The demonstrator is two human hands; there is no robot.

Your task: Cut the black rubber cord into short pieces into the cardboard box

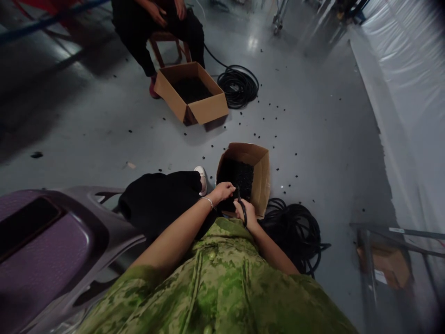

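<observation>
My right hand (247, 212) is closed around a pair of scissors (244, 214) with dark handles, the blades pointing away from me. Just left of the blades, my left hand (223, 191) pinches its fingertips together; what they hold is too small and dark to make out. Both hands are above the near side of an open cardboard box (262, 181). Inside it lies a heap of small black pieces (243, 175). A loose coil of black tubing (295, 232) lies on the floor to the right of the box, close to my right forearm.
Across from me a seated person (158, 18) has a second cardboard box (208, 109) of black pieces in front, beside another black coil (239, 86). Small black bits dot the grey floor (313, 139). A purple stool (69, 232) carrying a phone (29, 225) stands at left.
</observation>
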